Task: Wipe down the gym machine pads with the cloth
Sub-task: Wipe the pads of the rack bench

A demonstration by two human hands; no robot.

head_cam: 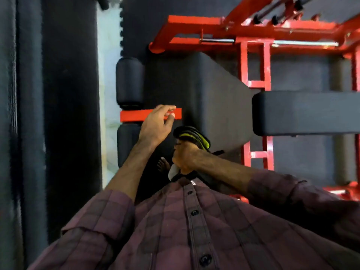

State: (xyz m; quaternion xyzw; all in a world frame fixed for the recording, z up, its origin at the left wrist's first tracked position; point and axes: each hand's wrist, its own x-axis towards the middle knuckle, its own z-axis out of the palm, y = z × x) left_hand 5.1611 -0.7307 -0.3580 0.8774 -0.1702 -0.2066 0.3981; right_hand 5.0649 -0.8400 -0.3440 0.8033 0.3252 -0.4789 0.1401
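The right hand (185, 158) grips the folded black-and-green cloth (192, 136) at its bunched end against the large black pad (204, 98), the left hand (157, 123) hovers relaxed, and the cloth seems soft and light.

No text, label, brand, number or sign can be read anywhere in the head view. The red frame (255, 28), the black pads (204, 98) and the plaid shirt (194, 230) show only plain surfaces. The small pale patch at the shirt's collar is too blurred to make out.
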